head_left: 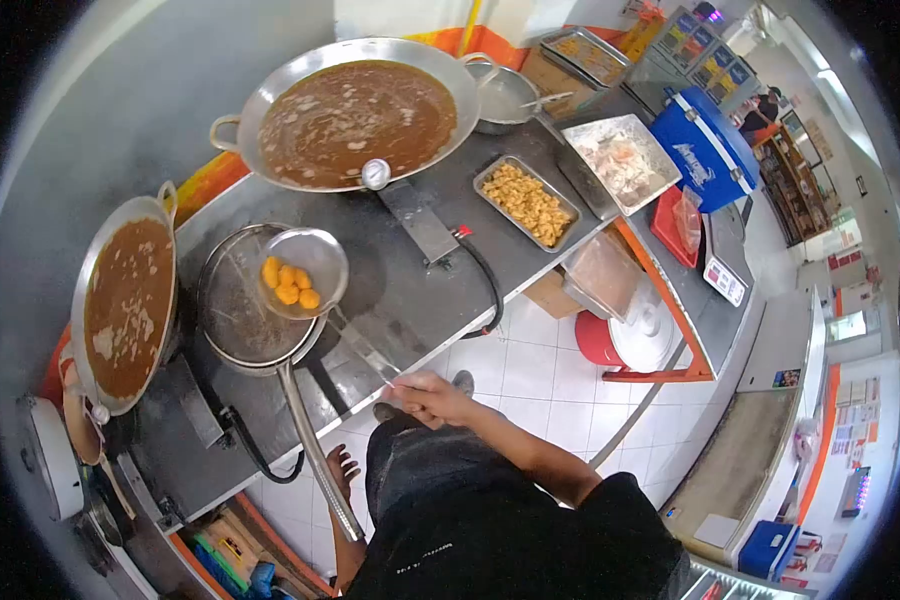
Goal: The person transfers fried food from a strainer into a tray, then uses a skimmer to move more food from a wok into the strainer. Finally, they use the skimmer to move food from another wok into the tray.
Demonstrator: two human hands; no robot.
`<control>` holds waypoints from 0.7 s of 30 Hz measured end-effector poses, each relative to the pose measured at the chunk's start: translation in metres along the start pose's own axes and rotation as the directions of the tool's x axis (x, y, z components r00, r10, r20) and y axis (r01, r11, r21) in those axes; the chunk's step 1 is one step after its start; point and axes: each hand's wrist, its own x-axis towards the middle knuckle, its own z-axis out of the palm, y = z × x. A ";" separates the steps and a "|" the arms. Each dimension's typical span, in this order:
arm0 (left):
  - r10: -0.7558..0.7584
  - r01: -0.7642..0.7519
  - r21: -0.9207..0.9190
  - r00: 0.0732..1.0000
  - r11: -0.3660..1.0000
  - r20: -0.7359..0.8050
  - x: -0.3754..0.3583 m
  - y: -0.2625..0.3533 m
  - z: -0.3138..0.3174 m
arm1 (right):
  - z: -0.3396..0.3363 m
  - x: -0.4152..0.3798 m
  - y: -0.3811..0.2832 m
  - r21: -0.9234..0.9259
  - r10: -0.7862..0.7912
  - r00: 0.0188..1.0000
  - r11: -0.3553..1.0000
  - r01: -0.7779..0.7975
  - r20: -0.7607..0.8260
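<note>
Fingers wrapped round its handle, my right hand [426, 398] holds a skimmer [324, 262]. Several orange fried pieces [288, 283] lie in the skimmer's round mesh. Its mesh is over the right part of a larger strainer [235, 310], whose long metal handle [310, 450] reaches down toward my body. Beside that handle, my left hand [342, 470] hangs low with its fingers apart and nothing in them. Whether the skimmer touches the larger strainer is unclear.
A large pan of brown oil [360, 120] stands at the back, a second oil pan [128, 300] at the left. Right of them are a tray of fried bits [528, 202], a white floury tray [625, 163] and a blue cooler [705, 150]. A hose [492, 290] crosses the counter's edge.
</note>
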 end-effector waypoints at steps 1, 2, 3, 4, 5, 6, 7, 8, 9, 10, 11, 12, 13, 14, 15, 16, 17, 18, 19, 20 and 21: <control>-0.003 0.002 0.013 1.000 1.000 0.016 0.000 -0.003 -0.001 | -0.010 -0.016 -0.002 0.005 -0.026 0.999 1.000 0.026 -0.045; -0.012 0.011 0.037 1.000 0.999 0.007 0.000 -0.006 0.001 | -0.023 -0.032 -0.005 0.009 -0.030 0.998 1.000 0.030 -0.052; -0.020 0.020 0.058 1.000 0.998 -0.002 0.001 -0.009 0.002 | -0.037 -0.050 -0.008 -0.025 -0.069 0.989 0.997 0.067 -0.132; -0.021 0.022 0.031 1.000 0.999 -0.012 0.002 -0.013 0.002 | -0.050 -0.067 -0.012 -0.061 -0.109 0.972 0.993 0.098 -0.210; 0.000 0.000 0.069 1.000 0.998 0.010 0.004 -0.020 0.002 | -0.063 -0.085 -0.021 -0.057 -0.095 0.957 0.995 0.083 -0.275; -0.022 0.022 0.099 1.000 0.995 -0.003 0.002 -0.018 0.009 | -0.077 -0.101 -0.032 -0.052 -0.081 0.937 0.996 0.067 -0.339; -0.044 0.045 0.130 0.999 0.991 -0.016 0.001 -0.019 0.015 | -0.096 -0.113 -0.036 -0.142 -0.193 0.898 0.979 0.148 -0.396; -0.043 0.045 0.137 0.999 0.990 -0.013 0.001 -0.019 0.023 | -0.125 -0.122 -0.033 -0.171 -0.245 0.866 0.967 0.188 -0.435; -0.043 0.045 0.170 0.999 0.984 -0.012 0.003 -0.021 0.028 | -0.145 -0.133 -0.039 -0.217 -0.280 0.828 0.956 0.196 -0.485; -0.042 0.044 0.204 0.999 0.978 -0.013 0.005 -0.023 0.034 | -0.167 -0.138 -0.041 -0.267 -0.314 0.772 0.944 0.194 -0.552; -0.038 0.039 0.211 0.999 0.977 -0.011 0.006 -0.025 0.040 | -0.189 -0.146 -0.045 -0.269 -0.311 0.728 0.946 0.178 -0.611; -0.016 0.012 0.204 1.000 0.979 0.016 0.007 -0.026 0.046 | -0.217 -0.152 -0.045 -0.253 -0.302 0.706 0.951 0.177 -0.640; 0.006 -0.014 0.195 0.999 0.981 0.041 0.006 -0.024 0.056 | -0.237 -0.156 -0.048 -0.252 -0.306 0.704 0.950 0.184 -0.641; -0.046 0.048 0.200 0.999 0.979 -0.014 0.009 -0.020 0.068 | -0.256 -0.159 -0.049 -0.370 -0.372 0.603 0.919 0.134 -0.706; -0.043 0.045 0.204 0.999 0.978 -0.016 0.008 -0.017 0.079 | -0.273 -0.161 -0.050 -0.473 -0.441 0.495 0.879 0.067 -0.749; -0.027 0.024 0.208 1.000 0.978 0.012 0.007 -0.016 0.089 | -0.290 -0.163 -0.049 -0.470 -0.440 0.496 0.880 0.071 -0.749; -0.011 0.003 0.212 0.999 0.977 0.039 0.006 -0.014 0.098 | -0.306 -0.163 -0.048 -0.511 -0.480 0.444 0.858 0.058 -0.757; -0.008 -0.002 0.208 0.999 0.978 0.047 0.003 -0.010 0.110 | -0.320 -0.162 -0.048 -0.550 -0.520 0.391 0.834 0.042 -0.759; -0.006 -0.003 0.208 0.999 0.978 0.042 0.000 -0.007 0.122 | -0.334 -0.160 -0.047 -0.548 -0.519 0.396 0.835 0.044 -0.758; -0.012 0.003 0.226 0.999 0.974 0.041 -0.004 -0.004 0.134 | -0.346 -0.159 -0.046 -0.604 -0.553 0.381 0.796 -0.020 -0.741; -0.019 0.009 0.245 0.999 0.970 0.040 -0.009 -0.002 0.143 | -0.358 -0.157 -0.044 -0.654 -0.586 0.370 0.752 -0.085 -0.721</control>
